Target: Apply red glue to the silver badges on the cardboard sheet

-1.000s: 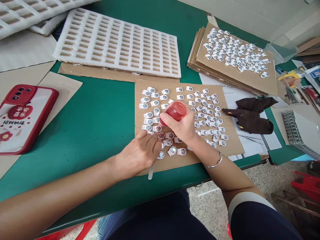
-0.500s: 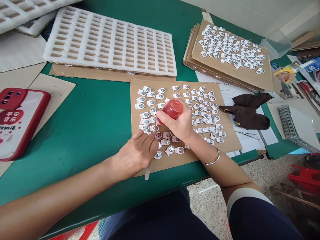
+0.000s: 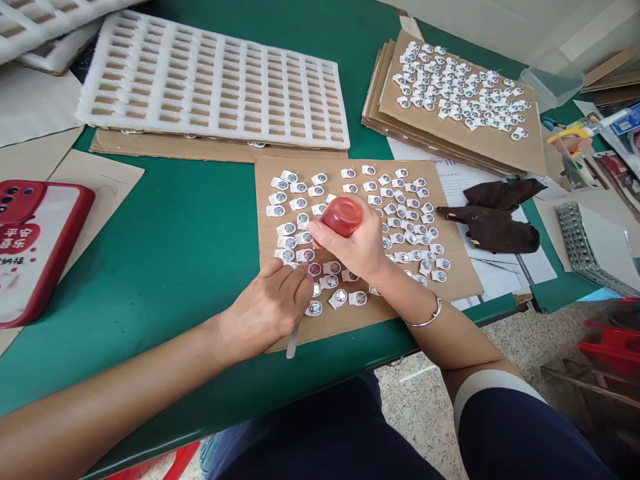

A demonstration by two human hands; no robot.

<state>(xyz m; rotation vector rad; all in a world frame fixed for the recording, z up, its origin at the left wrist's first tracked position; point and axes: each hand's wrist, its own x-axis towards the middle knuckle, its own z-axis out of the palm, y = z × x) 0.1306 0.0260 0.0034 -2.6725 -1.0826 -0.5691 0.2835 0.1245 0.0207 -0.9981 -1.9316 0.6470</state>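
Note:
A brown cardboard sheet (image 3: 295, 327) lies on the green table, bearing rows of small round metallic pieces on white tabs (image 3: 341, 297). My right hand (image 3: 363, 243) is wrapped round a red translucent bottle (image 3: 342, 216), tilted with its base up, over the sheet's left half; its tip is hidden. Close by on the left, my left hand (image 3: 273, 303) is closed round a thin pale tool (image 3: 292, 343), whose flat end sticks out below the palm. The fingertips of my left hand are near one tabbed piece (image 3: 305, 255) under the bottle.
White foam grid tray (image 3: 215, 87) stands behind on cardboard. A cardboard stack (image 3: 480, 143) with more pieces is at the back right. Dark gloves (image 3: 503, 227) and tweezers (image 3: 495, 263) lie on papers to the right. A red-cased phone (image 3: 43, 247) is at the left.
The view has shifted slightly, so the table things appear a little further left. Both hands keep nearly the same pose, the bottle and the tool still held.

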